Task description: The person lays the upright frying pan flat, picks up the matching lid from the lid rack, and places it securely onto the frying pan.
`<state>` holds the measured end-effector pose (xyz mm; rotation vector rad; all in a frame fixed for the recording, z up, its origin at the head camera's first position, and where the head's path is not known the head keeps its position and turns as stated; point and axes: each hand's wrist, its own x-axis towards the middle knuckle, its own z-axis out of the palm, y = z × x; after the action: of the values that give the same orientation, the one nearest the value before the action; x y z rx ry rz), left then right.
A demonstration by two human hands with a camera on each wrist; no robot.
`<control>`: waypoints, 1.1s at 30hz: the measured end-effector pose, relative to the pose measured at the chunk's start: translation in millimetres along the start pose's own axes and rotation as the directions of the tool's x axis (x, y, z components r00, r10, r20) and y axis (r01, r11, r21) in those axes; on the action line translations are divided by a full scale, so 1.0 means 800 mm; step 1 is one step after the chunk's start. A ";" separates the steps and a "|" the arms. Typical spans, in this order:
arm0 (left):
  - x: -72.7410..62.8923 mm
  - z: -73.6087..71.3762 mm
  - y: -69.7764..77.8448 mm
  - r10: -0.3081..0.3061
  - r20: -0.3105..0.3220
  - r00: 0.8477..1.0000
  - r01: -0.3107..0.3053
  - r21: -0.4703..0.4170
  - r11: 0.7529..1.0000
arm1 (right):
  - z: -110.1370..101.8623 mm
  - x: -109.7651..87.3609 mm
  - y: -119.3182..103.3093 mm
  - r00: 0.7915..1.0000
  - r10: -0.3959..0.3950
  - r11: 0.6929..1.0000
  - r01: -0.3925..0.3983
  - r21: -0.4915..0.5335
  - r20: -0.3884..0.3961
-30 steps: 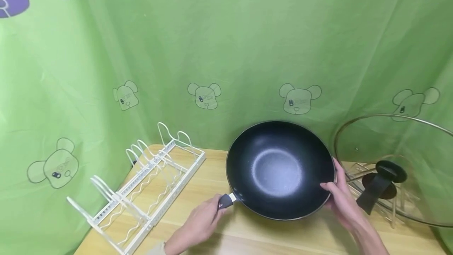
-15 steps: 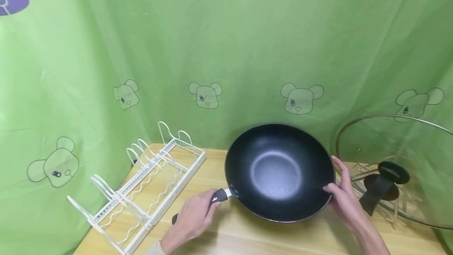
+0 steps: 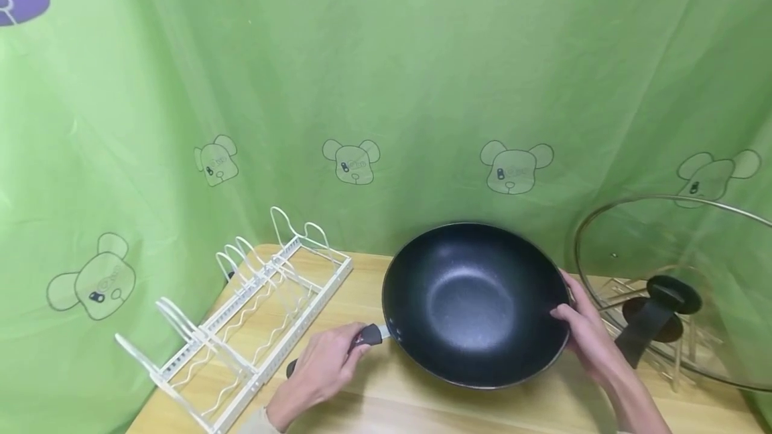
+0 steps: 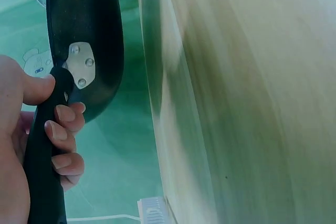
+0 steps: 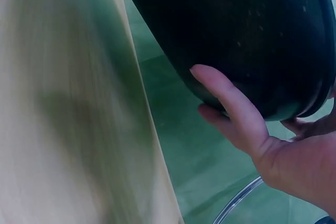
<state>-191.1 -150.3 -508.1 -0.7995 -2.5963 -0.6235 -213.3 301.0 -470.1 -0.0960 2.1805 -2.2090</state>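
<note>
Both hands hold a black wok (image 3: 470, 307) in front of me, its dark inside tilted toward the head camera. My left hand (image 3: 322, 364) is wrapped around the black handle (image 3: 369, 335). In the left wrist view the thumb lies along the handle (image 4: 44, 161), near the riveted metal plate (image 4: 82, 66). My right hand (image 3: 588, 340) grips the opposite rim, thumb on the inner face. Its other fingers press the outer wall, as the right wrist view shows under the wok (image 5: 247, 30). A strip of curtain shows between wok and tabletop in both wrist views.
A white wire rack (image 3: 289, 340) with upright loops stands on the wooden table (image 3: 434, 414) at left. At right, a large glass lid with a black knob (image 3: 674, 293) stands upright in a wire stand (image 3: 677, 360). A green curtain (image 3: 422, 52) hangs behind.
The wok has come down slightly and toward me. My left hand has shifted left and lower, and the handle's rear end now shows behind it. The right hand keeps its hold on the rim.
</note>
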 end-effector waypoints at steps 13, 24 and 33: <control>0.008 -0.017 -0.018 0.052 0.023 0.998 -0.054 0.095 0.994 | 0.003 0.009 0.009 1.000 -0.012 0.972 0.012 -0.233 0.000; 0.007 -0.017 -0.034 0.130 0.072 0.989 -0.138 0.116 0.984 | 0.009 0.002 0.019 0.998 0.029 0.928 -0.048 -0.371 -0.056; 0.007 -0.022 -0.041 0.135 0.025 0.990 -0.138 0.154 0.979 | 0.015 -0.009 0.022 0.997 0.047 0.976 -0.059 -0.211 -0.062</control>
<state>-211.7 -181.0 -500.4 -0.9241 -2.5383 -0.3726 -205.9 289.6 -487.6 0.0194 2.4139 -1.9677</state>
